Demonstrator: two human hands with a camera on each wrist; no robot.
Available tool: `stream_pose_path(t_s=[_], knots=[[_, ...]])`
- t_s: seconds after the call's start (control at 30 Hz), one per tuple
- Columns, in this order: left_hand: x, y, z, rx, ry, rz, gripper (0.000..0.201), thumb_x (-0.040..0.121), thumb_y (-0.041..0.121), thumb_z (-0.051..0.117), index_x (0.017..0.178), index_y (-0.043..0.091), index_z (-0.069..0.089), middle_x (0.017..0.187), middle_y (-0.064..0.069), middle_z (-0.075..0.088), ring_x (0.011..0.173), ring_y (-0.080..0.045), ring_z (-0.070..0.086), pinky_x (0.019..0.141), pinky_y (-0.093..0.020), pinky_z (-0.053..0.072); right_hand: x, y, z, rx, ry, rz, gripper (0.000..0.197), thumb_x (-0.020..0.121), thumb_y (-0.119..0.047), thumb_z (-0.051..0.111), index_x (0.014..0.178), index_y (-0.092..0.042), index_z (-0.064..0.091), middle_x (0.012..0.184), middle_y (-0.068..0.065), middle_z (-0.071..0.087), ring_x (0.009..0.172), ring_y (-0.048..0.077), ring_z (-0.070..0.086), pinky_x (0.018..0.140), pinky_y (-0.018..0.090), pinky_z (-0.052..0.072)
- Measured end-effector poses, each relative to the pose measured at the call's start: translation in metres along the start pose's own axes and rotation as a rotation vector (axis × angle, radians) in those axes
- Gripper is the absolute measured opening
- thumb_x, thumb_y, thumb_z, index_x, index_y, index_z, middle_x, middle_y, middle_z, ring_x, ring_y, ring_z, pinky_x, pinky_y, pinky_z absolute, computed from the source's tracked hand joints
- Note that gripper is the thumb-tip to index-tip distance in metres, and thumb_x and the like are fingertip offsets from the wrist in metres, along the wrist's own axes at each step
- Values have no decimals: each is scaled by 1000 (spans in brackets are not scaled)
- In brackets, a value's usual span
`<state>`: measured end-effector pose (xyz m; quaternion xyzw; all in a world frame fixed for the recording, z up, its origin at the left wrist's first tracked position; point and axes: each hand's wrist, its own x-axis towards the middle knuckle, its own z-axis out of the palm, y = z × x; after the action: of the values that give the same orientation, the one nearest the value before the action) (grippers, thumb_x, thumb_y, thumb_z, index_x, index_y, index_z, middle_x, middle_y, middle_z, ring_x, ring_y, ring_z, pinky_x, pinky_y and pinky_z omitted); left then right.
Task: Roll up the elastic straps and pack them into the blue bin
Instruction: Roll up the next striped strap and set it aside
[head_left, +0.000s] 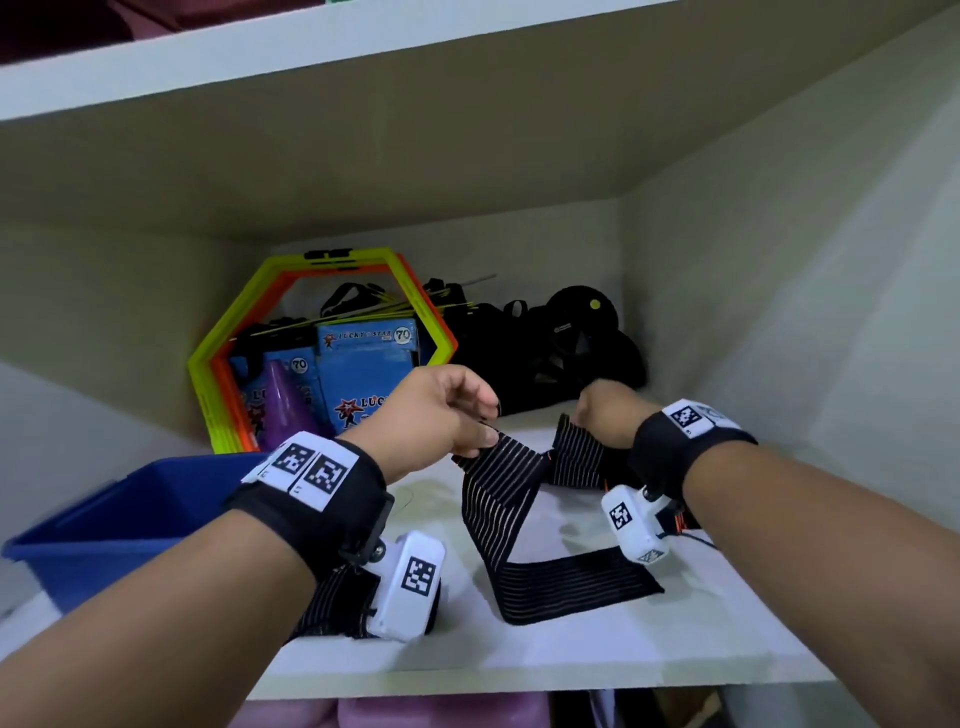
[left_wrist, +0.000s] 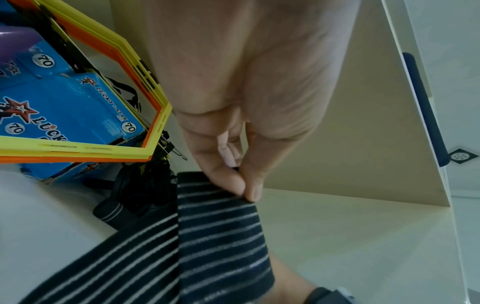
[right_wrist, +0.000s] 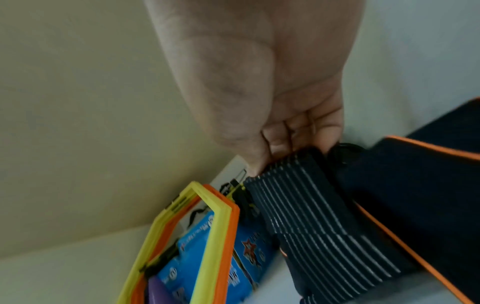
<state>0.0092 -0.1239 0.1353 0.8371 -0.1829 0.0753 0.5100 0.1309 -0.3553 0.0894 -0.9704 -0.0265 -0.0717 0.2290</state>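
On the white shelf (head_left: 597, 639), a black striped elastic strap (head_left: 498, 499) is being held up at one end, its loose tail trailing across the board. An upper corner is being pinched by the left hand (head_left: 441, 415) between thumb and fingertips (left_wrist: 235, 183); the opposite edge is being gripped by the right hand (head_left: 605, 410) with fingers curled. Both wrists are being held raised, knuckles upward, hands near each other. For a tight roll, the edges are best being kept aligned and the band taut. Left of the hands, the blue bin (head_left: 98, 525) is standing ready.
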Motion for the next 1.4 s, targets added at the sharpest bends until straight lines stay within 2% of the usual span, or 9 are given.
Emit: stream_pose_path(t_s=[0.2,0.37,0.5,0.67,0.8,0.93,1.1,1.27,1.4], knots=[[16,2,8,42,84,106,22,81,-11,72,82,11,67,77,-3,70,66,-5,65,69,-19,54,-30,-9,-44,386,152,-63,14,92,-11,52,79,-14,56,84,17,57,80,32,59,70,47,57],[25,8,19,-86,132,91,23,79,-5,78,77,15,68,71,-3,70,67,-14,65,72,-32,56,-53,-7,-67,435,269,-167,40,93,5,42,72,-24,59,70,1,57,57,16,50,49,23,40],[24,20,30,-242,117,37,14,81,-5,74,80,9,72,87,-21,76,76,-24,68,75,-39,58,-87,-12,-77,683,191,-153,41,97,9,34,90,-11,69,75,6,63,59,16,57,43,22,47],[16,29,33,-404,-1,86,34,84,-21,51,90,6,71,96,-14,77,83,-20,71,62,-24,56,-127,-1,-82,1037,69,-198,53,87,24,32,116,-10,62,97,9,68,76,15,65,59,27,49],[10,19,32,-433,-70,174,40,78,-27,58,97,6,71,100,-10,76,89,-15,73,76,-25,60,-151,12,-79,1206,-8,-210,69,78,31,33,130,-8,58,113,13,64,79,18,60,61,27,52],[7,11,36,-448,-45,188,26,81,-13,71,95,8,74,95,-9,78,86,-15,73,79,-23,57,-173,16,-74,1348,30,-247,58,75,20,54,124,-10,63,110,15,63,72,18,62,63,28,53],[2,12,49,-488,27,165,16,90,0,69,104,6,73,87,-13,72,76,-17,72,71,-22,58,-193,11,-61,1323,241,-224,21,96,-3,51,110,-3,67,96,17,65,77,20,59,70,34,50],[-6,14,66,-332,138,205,24,97,9,59,118,14,68,89,-5,73,69,-18,73,76,-37,63,-218,6,-47,1376,352,-162,23,98,-11,54,113,1,68,98,16,73,83,24,71,73,35,60],[-16,14,76,-155,253,373,20,94,13,57,100,31,65,75,5,63,60,-9,55,60,-25,49,-234,8,-36,1352,430,-110,25,97,-14,56,113,-1,70,106,19,73,87,26,69,75,37,56]])
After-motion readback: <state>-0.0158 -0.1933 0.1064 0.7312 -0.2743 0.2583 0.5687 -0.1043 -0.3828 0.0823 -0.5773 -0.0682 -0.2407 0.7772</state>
